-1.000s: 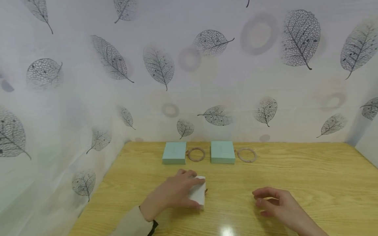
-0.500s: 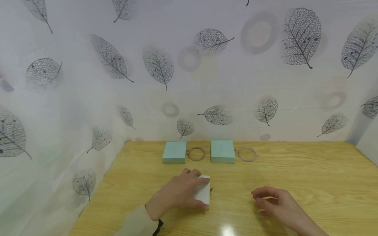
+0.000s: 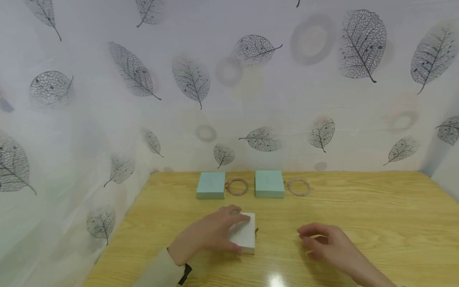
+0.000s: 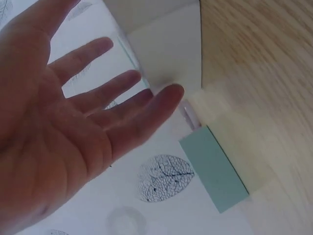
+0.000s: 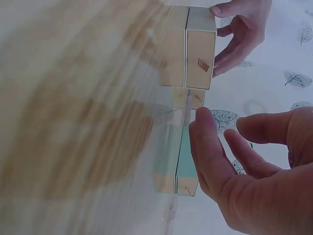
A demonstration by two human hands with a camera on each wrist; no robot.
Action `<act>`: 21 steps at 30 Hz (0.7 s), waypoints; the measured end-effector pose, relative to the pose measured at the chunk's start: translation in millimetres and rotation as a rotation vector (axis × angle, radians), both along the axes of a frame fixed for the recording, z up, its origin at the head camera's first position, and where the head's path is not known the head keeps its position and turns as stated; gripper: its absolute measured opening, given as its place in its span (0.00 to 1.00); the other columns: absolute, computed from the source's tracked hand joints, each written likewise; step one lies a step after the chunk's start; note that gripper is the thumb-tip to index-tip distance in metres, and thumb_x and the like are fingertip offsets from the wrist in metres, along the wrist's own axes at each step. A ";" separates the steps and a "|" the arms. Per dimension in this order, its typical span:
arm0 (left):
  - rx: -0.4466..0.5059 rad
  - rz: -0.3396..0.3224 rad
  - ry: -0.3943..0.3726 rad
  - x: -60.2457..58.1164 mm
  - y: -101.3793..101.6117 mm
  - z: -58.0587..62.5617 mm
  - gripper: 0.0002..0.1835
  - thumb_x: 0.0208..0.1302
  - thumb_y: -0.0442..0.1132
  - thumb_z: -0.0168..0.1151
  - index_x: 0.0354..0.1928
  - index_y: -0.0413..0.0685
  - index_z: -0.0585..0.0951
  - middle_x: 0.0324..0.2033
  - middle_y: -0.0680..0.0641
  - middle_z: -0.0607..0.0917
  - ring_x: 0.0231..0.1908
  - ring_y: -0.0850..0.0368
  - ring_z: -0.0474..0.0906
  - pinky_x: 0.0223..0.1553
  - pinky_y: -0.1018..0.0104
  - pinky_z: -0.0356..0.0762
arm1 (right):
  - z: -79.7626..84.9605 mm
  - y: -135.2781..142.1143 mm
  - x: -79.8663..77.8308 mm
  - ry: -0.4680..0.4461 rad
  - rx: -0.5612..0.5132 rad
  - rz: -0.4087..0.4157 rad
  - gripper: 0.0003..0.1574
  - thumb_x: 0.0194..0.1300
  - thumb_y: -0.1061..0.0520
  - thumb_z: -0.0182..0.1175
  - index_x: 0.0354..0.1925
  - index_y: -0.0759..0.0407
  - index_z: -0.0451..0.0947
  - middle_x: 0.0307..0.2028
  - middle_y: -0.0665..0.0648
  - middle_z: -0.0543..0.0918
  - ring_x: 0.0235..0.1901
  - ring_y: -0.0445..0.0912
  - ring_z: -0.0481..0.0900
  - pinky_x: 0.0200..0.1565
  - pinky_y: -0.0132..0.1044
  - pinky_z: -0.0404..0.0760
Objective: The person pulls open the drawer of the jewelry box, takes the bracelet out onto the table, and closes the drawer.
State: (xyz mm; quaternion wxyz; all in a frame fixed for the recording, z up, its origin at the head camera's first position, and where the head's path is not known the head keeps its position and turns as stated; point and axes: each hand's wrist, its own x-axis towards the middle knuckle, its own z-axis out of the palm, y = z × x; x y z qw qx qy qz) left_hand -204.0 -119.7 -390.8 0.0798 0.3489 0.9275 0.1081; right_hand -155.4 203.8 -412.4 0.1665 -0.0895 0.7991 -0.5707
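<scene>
A small white box (image 3: 247, 235) lies flat on the wooden table, with a brown tab (image 3: 256, 230) sticking out of its right side. My left hand (image 3: 204, 235) is over the box's left part, its fingers spread; in the left wrist view those fingers look mostly straight beside the white box (image 4: 168, 54). Whether they all touch it, I cannot tell. To the right, apart from the box, my right hand (image 3: 328, 245) hovers with loosely bent fingers and holds nothing. The right wrist view shows the box's brown end face (image 5: 199, 49) with the tab on it.
Along the back stand two light teal boxes, one on the left (image 3: 210, 185) and one nearer the middle (image 3: 269, 184). A pinkish bangle (image 3: 237, 194) lies beside the first, another bangle (image 3: 299, 195) beside the second. A leaf-patterned wall covering (image 3: 229, 99) rises behind the table.
The white box slid a little to the right with my left hand, then stayed put while the hand drew back left. My right hand has shifted slightly left.
</scene>
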 end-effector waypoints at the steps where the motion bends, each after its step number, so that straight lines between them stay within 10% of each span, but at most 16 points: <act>1: 0.001 0.000 -0.016 -0.3 -1.9 1.0 0.40 0.46 0.61 0.71 0.64 0.65 0.71 0.64 0.49 0.70 0.60 0.55 0.70 0.59 0.60 0.73 | -0.1 -2.7 -1.8 0.018 0.009 0.002 0.26 0.66 0.51 0.57 0.54 0.69 0.72 0.55 0.69 0.76 0.47 0.50 0.81 0.41 0.35 0.84; 21: 0.016 -0.010 -0.034 -11.3 -6.3 1.6 0.38 0.43 0.64 0.70 0.60 0.67 0.74 0.59 0.52 0.73 0.56 0.60 0.71 0.60 0.63 0.71 | -10.1 -76.5 -53.5 0.253 0.187 0.109 0.13 0.62 0.59 0.58 0.44 0.63 0.80 0.40 0.58 0.85 0.32 0.44 0.82 0.29 0.31 0.81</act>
